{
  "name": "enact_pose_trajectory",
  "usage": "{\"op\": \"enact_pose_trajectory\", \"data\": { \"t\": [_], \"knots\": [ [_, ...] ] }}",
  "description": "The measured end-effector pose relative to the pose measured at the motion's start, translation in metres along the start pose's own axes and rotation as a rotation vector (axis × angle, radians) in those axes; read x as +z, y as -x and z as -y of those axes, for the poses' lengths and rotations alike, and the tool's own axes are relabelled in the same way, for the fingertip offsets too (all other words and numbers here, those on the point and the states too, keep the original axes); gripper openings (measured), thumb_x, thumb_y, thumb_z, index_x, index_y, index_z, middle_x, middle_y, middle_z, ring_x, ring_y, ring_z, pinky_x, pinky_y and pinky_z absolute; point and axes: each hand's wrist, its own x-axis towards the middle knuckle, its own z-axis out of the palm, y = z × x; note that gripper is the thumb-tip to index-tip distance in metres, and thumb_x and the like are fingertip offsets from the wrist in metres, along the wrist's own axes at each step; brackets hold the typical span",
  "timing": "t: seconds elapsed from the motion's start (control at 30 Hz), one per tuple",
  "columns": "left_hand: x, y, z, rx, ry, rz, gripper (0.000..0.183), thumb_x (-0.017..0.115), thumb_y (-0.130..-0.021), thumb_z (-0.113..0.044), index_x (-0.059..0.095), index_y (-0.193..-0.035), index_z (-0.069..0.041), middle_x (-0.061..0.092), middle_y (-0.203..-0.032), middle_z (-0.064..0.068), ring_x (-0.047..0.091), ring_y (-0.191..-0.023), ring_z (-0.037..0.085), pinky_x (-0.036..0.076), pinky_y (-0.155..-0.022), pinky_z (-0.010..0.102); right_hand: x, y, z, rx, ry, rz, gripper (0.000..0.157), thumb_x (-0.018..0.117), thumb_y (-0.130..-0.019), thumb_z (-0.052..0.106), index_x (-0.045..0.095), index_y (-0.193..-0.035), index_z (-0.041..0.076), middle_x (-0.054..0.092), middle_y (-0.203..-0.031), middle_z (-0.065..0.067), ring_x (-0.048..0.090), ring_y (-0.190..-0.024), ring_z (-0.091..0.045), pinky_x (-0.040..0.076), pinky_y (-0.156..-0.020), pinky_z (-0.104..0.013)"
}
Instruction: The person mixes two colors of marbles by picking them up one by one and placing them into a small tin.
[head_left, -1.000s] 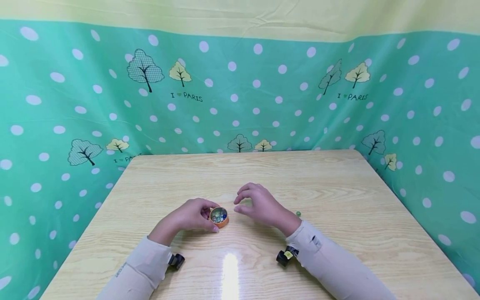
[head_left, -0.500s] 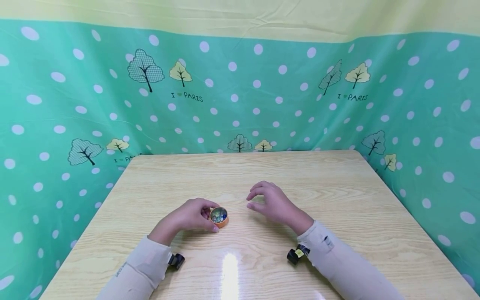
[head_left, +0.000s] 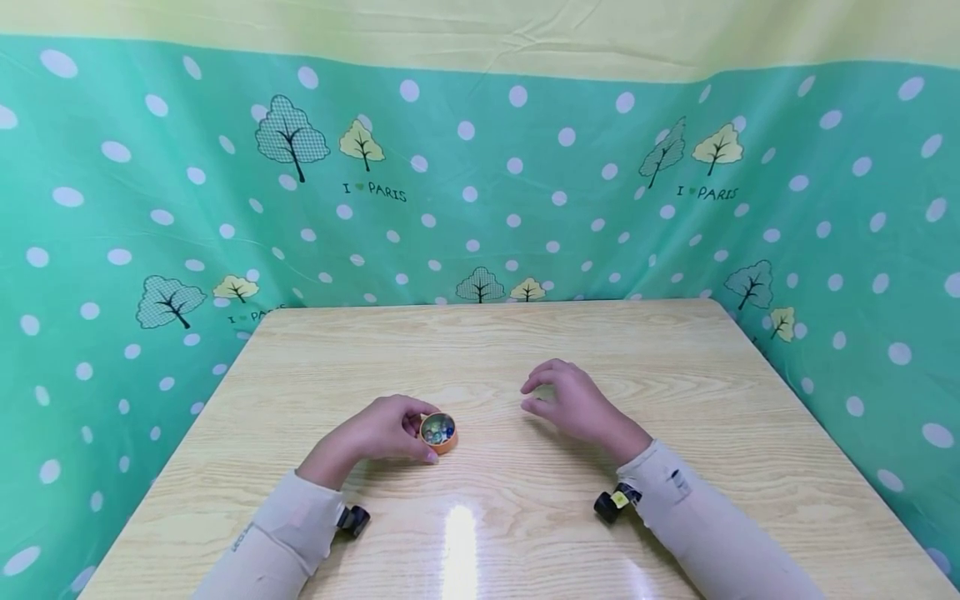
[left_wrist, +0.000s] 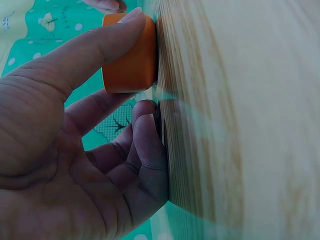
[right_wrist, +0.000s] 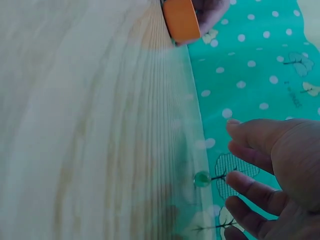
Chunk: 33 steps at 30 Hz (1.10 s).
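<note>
A small round orange tin stands on the table, with several clear, green and blue glass marbles inside it. My left hand holds its side between thumb and fingers; in the left wrist view the thumb lies along the orange wall. To the right, apart from the tin, my right hand hovers low over the table with fingers loosely bent and nothing between them. A single green marble lies on the table near those fingertips in the right wrist view; in the head view the right arm hides it.
The pale wood-grain table carries a bright light reflection near its front. Behind it and at both sides hangs a green dotted curtain with printed trees. Small black cameras sit at both wrists.
My right hand has moved rightward, away from the tin, and its arm now covers the loose green marble in the head view. The left hand and tin have stayed in place.
</note>
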Motion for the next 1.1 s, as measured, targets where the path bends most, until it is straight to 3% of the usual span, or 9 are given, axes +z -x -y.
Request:
{"op": "enact_pose_trajectory", "data": {
  "t": [0.4, 1.1],
  "knots": [
    [0.000, 0.000, 0.001, 0.001, 0.000, 0.001, 0.064, 0.096, -0.072, -0.026, 0.071, -0.130, -0.015, 0.067, -0.089, 0.000, 0.057, -0.078, 0.017, 0.050, -0.068, 0.030, 0.003, -0.003, -0.016, 0.021, 0.012, 0.050, 0.020, 0.082, -0.090, 0.025, 0.077, -0.108, 0.017, 0.066, -0.120, -0.002, 0.062, -0.117, -0.024, 0.049, -0.103, -0.047],
    [0.000, -0.002, 0.003, 0.003, -0.016, -0.008, 0.061, 0.098, -0.070, -0.030, 0.074, -0.125, -0.019, 0.067, -0.088, -0.001, 0.057, -0.077, 0.016, 0.050, -0.067, 0.029, 0.003, -0.003, -0.020, 0.018, 0.071, 0.061, 0.014, 0.082, -0.090, 0.019, 0.078, -0.103, 0.018, 0.063, -0.122, -0.004, 0.060, -0.118, -0.026, 0.048, -0.103, -0.047]
  ]
}}
